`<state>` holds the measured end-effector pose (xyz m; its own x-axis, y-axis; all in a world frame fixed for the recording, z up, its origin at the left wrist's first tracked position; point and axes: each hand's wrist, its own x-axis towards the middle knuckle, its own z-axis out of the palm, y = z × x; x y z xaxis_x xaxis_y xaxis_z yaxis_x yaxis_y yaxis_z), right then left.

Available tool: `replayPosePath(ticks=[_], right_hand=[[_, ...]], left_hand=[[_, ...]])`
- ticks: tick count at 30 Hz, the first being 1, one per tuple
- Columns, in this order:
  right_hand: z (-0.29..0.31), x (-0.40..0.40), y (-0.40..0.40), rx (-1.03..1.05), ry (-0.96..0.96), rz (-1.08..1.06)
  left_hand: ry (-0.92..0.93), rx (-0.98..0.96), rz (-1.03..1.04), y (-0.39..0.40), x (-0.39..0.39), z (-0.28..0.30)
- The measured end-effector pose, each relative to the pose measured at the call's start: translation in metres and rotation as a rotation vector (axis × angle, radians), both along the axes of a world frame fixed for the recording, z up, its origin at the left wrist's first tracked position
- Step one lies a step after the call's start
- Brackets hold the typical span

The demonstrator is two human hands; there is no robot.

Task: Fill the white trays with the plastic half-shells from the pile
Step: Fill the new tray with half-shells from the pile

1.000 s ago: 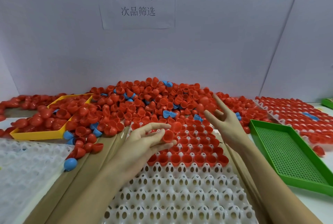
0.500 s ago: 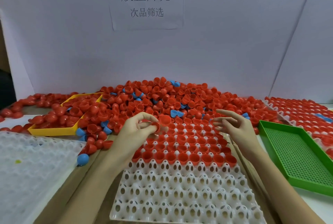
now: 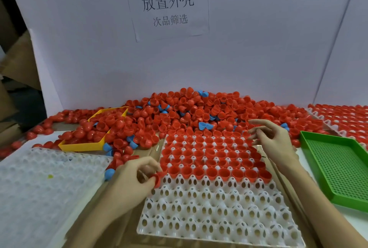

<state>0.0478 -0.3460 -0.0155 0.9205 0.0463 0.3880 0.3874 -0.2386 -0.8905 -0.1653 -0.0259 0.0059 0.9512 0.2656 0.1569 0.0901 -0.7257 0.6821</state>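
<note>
A white tray [image 3: 215,218] with rows of sockets lies in front of me. Its far rows hold red half-shells [image 3: 211,154], its near rows show bare sockets. Behind it spreads a big pile of red and a few blue half-shells [image 3: 191,112]. My left hand [image 3: 133,182] pinches a red half-shell [image 3: 157,179] at the tray's left edge, just below the last filled row. My right hand [image 3: 272,140] hovers over the tray's far right corner with fingers spread; nothing is visible in it.
A yellow tray [image 3: 83,146] heaped with red shells sits at the left, a second white tray [image 3: 39,188] near left. A green perforated tray [image 3: 338,166] lies right, a filled white tray [image 3: 342,120] behind it. White wall panels with a paper sign [image 3: 169,6] close the back.
My left hand has come back from the tray's far edge to its left edge, carrying a red half-shell. My right hand pulled back from the pile toward the tray's right corner. The view shifted.
</note>
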Motion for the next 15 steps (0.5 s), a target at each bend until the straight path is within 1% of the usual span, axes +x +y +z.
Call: replayPosePath(ticks=[3,6,9,10,15], right_hand=[[0.002,-0.002,0.0,0.01,-0.006,-0.01],[0.002,-0.003,-0.001,0.016,0.006,-0.02],[0.001,-0.004,-0.003,0.011,0.015,-0.033],[0.001,-0.004,-0.003,0.014,0.018,-0.04],[0.004,-0.004,-0.003,-0.017,0.041,-0.072]], left_hand=[[-0.016,0.091,0.026,-0.006,-0.016,-0.006],[-0.045,0.228,0.031,-0.012,-0.021,-0.003],[0.023,0.402,0.005,-0.019,-0.021,0.001],[0.041,0.43,-0.008,-0.021,-0.022,0.0],[0.032,0.436,-0.051,-0.024,-0.02,-0.001]])
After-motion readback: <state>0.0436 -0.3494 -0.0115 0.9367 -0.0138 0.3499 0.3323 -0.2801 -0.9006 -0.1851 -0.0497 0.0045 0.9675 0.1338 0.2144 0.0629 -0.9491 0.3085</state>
